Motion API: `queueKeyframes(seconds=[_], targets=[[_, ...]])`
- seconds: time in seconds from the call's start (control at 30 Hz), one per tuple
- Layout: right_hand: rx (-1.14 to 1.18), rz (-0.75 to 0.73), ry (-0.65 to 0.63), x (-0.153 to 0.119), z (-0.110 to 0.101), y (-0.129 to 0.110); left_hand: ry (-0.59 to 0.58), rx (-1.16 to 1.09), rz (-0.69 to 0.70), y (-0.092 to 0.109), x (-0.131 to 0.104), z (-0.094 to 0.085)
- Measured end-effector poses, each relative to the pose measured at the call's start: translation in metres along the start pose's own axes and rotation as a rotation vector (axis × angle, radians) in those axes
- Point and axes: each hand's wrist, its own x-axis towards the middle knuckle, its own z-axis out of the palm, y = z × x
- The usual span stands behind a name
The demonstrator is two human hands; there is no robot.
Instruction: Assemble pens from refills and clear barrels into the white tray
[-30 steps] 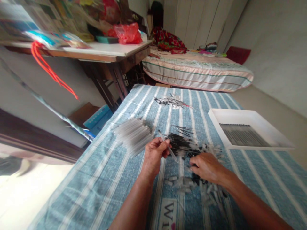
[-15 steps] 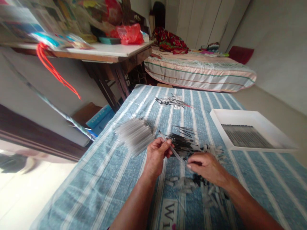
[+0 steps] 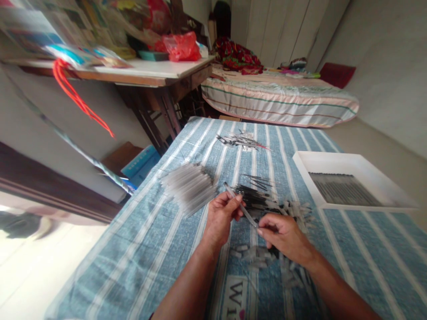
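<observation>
My left hand pinches a slim, clear grey pen barrel between thumb and fingers, its far end pointing up and left. At the barrel's near end, my right hand is closed around a small dark pen part, mostly hidden by the fingertips. Just beyond the hands lies a heap of black pen refills. Left of it is a stack of clear pen barrels. Clear pen caps are scattered beside my right hand, and more loose caps lie nearer to me.
A white box at the right holds a row of grey pens. Toward the far edge of the striped tablecloth is a small pile of thin parts. A side table and a bed stand beyond.
My right hand has moved slightly left, bringing its fingertips against the near end of the pen barrel. My left hand keeps its grip, almost in place.
</observation>
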Motion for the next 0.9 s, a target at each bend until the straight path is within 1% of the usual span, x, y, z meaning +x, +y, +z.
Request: queueKeyframes(seconds=[0.3,0.5,0.57,0.77,0.83,0.9], targets=[[0.055,-0.09,0.106,0.002,0.008,0.0,-0.005,0.008,-0.033,-0.001,0.0,0.001],[0.23,-0.028,0.099,0.004,0.015,0.009,0.007,0.018,-0.053,0.0,0.0,0.002],[0.261,-0.037,0.094,0.004,0.016,0.01,0.016,0.02,-0.05,0.001,0.0,0.003],[0.269,-0.091,0.031,0.004,0.016,0.011,0.017,0.008,-0.052,0.001,0.0,0.004],[0.232,-0.098,0.058,0.004,0.018,0.012,0.016,0.01,-0.055,0.0,0.0,0.005],[0.182,-0.111,0.113,0.005,0.021,0.014,0.022,0.01,-0.055,0.0,0.0,0.005]])
